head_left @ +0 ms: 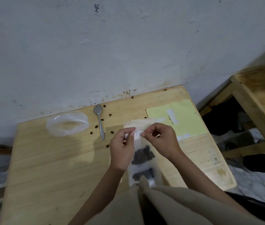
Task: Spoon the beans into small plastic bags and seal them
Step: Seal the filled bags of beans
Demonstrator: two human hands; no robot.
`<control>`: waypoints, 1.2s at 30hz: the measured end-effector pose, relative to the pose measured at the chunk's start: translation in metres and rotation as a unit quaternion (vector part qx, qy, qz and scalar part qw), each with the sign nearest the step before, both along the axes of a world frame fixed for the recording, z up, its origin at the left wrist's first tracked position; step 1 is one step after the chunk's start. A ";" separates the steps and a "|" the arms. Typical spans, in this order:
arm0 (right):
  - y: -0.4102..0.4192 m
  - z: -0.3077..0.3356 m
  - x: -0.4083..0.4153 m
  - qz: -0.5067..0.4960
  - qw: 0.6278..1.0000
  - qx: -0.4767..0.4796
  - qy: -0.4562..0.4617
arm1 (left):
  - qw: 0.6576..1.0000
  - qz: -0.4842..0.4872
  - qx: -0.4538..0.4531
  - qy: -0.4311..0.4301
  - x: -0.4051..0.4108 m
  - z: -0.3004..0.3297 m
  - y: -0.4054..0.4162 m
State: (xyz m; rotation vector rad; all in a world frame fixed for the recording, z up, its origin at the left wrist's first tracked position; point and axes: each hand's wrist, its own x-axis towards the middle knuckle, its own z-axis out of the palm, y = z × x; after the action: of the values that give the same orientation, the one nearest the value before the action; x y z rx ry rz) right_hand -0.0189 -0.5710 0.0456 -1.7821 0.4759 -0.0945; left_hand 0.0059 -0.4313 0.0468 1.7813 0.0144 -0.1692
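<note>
Both hands [138,137] pinching bag [142,153] mouth, mid-table [47,159].

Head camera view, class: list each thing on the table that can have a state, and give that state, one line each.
Held bag: holds beans, top pinched by both hands.
Second bag: holds beans, lying flat near the table edge.
Spoon: lying on the table, untouched.
Large plastic bag: open, looks empty.
Loose beans: scattered around the spoon.
Left hand: pinching the bag top.
Right hand: pinching the bag top.
</note>
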 end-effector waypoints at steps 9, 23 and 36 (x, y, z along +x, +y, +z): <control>0.020 0.011 -0.010 -0.023 1.000 -0.003 -0.018 | 0.998 0.015 -0.058 0.027 -0.007 0.013 0.012; 0.067 0.021 -0.020 -0.040 0.994 0.091 -0.040 | 0.995 -0.005 -0.096 0.030 -0.005 0.039 0.070; 0.256 0.009 0.020 0.069 0.995 0.078 0.002 | 0.993 0.077 0.056 0.071 0.015 0.017 0.286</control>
State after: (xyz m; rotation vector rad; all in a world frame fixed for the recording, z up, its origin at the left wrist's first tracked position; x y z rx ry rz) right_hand 0.0014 -0.3152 0.0551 -1.6574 0.3513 0.0415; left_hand 0.0208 -0.1458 0.0640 1.8677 0.2669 -0.1871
